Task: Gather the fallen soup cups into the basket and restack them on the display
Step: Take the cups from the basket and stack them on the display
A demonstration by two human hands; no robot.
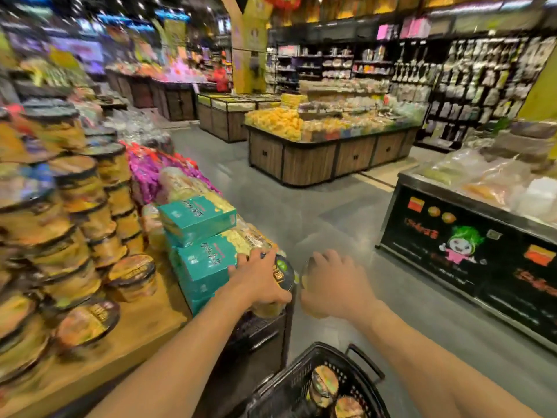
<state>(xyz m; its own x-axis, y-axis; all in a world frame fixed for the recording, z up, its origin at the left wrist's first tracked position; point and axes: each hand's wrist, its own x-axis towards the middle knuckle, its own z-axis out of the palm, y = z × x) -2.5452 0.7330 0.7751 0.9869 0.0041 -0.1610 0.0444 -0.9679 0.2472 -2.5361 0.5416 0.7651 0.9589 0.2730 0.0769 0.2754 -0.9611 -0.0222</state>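
Left hand (259, 279) covers most of the soup cup (283, 274) it grips; lid print unreadable. Right hand (334, 285), just beside that grip, shows only its back: palm hidden, a yellowish sliver by its fingers, held or not unclear. Below the grip, basket (286, 384) cut by the bottom edge. Left of the grip, stacked cups (75, 176) motion-blurred, cut by the frame edge.

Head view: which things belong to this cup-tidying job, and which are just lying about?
Job: yellow black-lidded soup cup gripped by left hand; black plastic basket holding cups; stacked cup display.
Lying about: teal cardboard boxes; pink foil packets; wooden snack island.
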